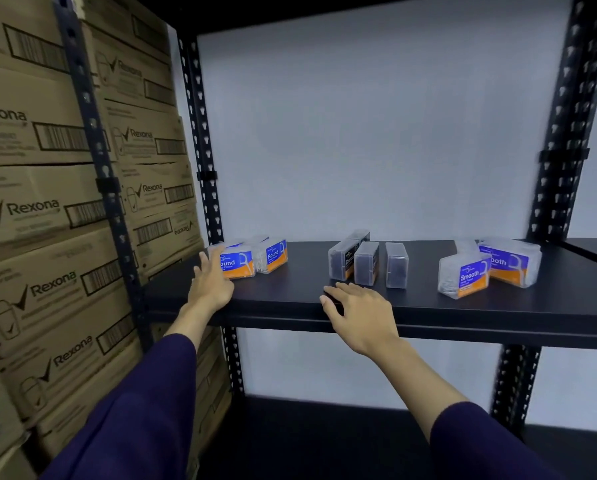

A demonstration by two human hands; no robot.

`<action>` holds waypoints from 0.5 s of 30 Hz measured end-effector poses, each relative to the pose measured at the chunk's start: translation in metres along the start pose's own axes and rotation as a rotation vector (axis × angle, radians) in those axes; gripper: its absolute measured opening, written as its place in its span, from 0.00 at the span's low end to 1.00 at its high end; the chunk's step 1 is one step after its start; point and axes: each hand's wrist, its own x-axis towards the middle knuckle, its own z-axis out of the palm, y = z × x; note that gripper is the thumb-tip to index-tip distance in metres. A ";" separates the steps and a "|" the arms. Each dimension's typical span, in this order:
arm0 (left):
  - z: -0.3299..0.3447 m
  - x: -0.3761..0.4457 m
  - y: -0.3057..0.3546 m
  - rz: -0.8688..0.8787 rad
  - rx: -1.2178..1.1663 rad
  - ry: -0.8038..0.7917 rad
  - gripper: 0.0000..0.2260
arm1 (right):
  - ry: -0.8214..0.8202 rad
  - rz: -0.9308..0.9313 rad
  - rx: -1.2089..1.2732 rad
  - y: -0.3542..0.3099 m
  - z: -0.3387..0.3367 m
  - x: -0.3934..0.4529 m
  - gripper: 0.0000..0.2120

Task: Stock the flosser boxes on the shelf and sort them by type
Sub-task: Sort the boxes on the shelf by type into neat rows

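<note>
Head view: black shelf point(290, 299) carries three groups of flosser boxes. "Round" boxes point(252, 259) at left, dark clear boxes point(368, 263) mid-shelf, "Smooth" boxes point(487, 268) at right. Left hand point(211, 282) reaches forward, fingers extended, fingertips at the nearest Round box; contact likely, blurred. Right hand point(357, 313) lies palm-down, fingers straight, at the shelf's front edge, just before the dark boxes, holding nothing. Rexona cartons point(48, 209) stacked left.
</note>
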 end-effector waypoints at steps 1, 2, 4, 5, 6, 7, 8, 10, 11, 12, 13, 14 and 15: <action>0.002 -0.004 0.003 0.015 0.008 0.040 0.32 | 0.001 0.007 0.006 0.000 0.000 0.000 0.22; 0.005 -0.010 0.006 0.046 0.007 0.110 0.31 | -0.001 0.015 0.010 0.000 0.000 0.000 0.21; 0.010 -0.025 0.015 0.149 0.000 0.268 0.24 | -0.017 0.029 0.014 -0.001 0.001 0.000 0.21; 0.012 -0.034 0.020 0.207 0.004 0.330 0.21 | -0.027 0.037 0.020 -0.002 0.001 -0.001 0.21; 0.013 -0.041 0.025 0.252 0.007 0.369 0.18 | -0.036 0.045 0.027 -0.003 0.000 -0.002 0.22; 0.013 -0.048 0.032 0.282 0.004 0.383 0.15 | -0.044 0.052 0.038 -0.004 -0.003 -0.002 0.22; 0.012 -0.056 0.039 0.304 -0.005 0.378 0.13 | -0.053 0.056 0.048 -0.004 -0.005 -0.004 0.22; 0.008 -0.070 0.050 0.320 -0.039 0.331 0.10 | -0.074 0.063 0.053 -0.005 -0.011 -0.008 0.22; 0.007 -0.077 0.054 0.311 -0.064 0.295 0.09 | -0.087 0.069 0.051 -0.006 -0.014 -0.011 0.22; 0.006 -0.085 0.059 0.296 -0.086 0.257 0.08 | -0.099 0.076 0.053 -0.006 -0.017 -0.015 0.22; 0.005 -0.093 0.062 0.283 -0.104 0.221 0.07 | -0.114 0.083 0.062 -0.007 -0.021 -0.019 0.22; 0.006 -0.102 0.065 0.279 -0.111 0.196 0.06 | -0.127 0.086 0.076 -0.007 -0.026 -0.023 0.21; 0.007 -0.111 0.068 0.283 -0.111 0.180 0.06 | -0.142 0.086 0.100 -0.006 -0.032 -0.027 0.20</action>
